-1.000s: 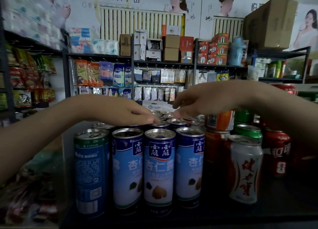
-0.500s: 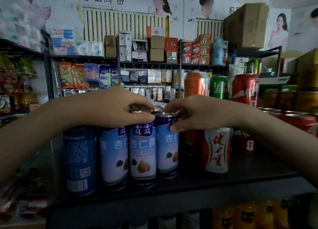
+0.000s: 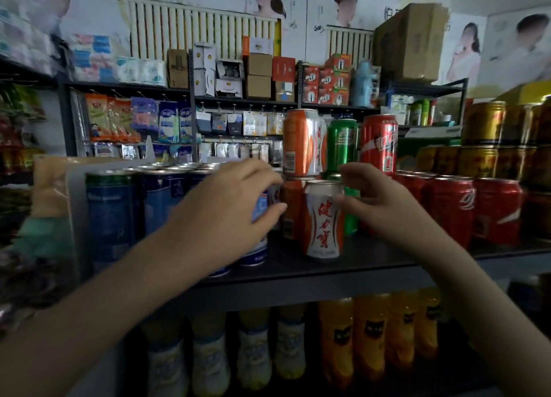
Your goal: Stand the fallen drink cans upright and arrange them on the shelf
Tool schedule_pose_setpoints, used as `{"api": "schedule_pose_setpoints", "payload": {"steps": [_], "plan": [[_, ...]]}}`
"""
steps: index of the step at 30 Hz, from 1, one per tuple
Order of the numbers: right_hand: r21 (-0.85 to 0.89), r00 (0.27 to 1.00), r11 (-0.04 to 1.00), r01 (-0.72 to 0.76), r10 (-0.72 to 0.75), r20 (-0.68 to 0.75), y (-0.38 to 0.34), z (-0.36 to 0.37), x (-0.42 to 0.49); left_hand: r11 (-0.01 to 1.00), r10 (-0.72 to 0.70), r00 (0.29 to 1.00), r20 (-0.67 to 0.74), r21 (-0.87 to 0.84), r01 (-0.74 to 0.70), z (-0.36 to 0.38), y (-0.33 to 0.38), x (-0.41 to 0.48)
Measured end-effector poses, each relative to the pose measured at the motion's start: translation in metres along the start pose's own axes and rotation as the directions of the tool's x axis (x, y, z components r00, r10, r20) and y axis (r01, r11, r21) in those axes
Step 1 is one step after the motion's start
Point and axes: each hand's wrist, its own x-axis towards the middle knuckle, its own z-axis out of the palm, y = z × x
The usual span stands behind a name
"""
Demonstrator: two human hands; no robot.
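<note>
Several tall blue and white cans (image 3: 167, 197) stand upright in rows on the left of the dark shelf (image 3: 351, 265). My left hand (image 3: 226, 209) curls round the top of the rightmost blue and white can (image 3: 262, 209), thumb in front and fingers behind. Just to its right stands a white can with red lettering (image 3: 323, 220), upright near the shelf's front. My right hand (image 3: 378, 197) pinches this can's upper right rim between thumb and index finger. No can lies on its side in view.
Behind the white can are stacked orange (image 3: 302, 141), green (image 3: 343, 143) and red cans (image 3: 378, 141). Red cans (image 3: 477, 212) fill the shelf's right, gold cans (image 3: 483, 140) beyond them. Bottles (image 3: 337, 340) stand on the shelf below. A cardboard sheet (image 3: 50, 182) stands at the left.
The view has dropped and pulled back. Both hands have shifted right: my right hand left the blue and white cans for the white can, and my left hand moved to the rightmost blue and white can.
</note>
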Motion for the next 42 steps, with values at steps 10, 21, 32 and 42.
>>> {"api": "schedule_pose_setpoints", "payload": {"steps": [10, 21, 32, 42], "plan": [[0.207, 0.993, 0.978, 0.009, -0.033, 0.114, 0.060, -0.014, -0.016, 0.868, -0.456, 0.890, 0.019, -0.214, 0.449, 0.079, 0.076, 0.009], [0.307, 0.974, 0.952, 0.003, -0.072, 0.214, 0.088, -0.014, -0.022, 0.691, -0.675, 0.738, 0.009, -0.342, 0.637, 0.124, 0.084, 0.029], [0.143, 0.983, 0.990, 0.013, -0.038, 0.178, 0.091, -0.020, -0.026, 0.688, -0.689, 0.725, -0.015, -0.330, 0.647, 0.126, 0.081, 0.031], [0.161, 0.985, 0.987, -0.001, -0.027, 0.169, 0.085, -0.014, -0.025, 0.656, -0.707, 0.707, -0.026, -0.397, 0.642, 0.123, 0.079, 0.029]]}}
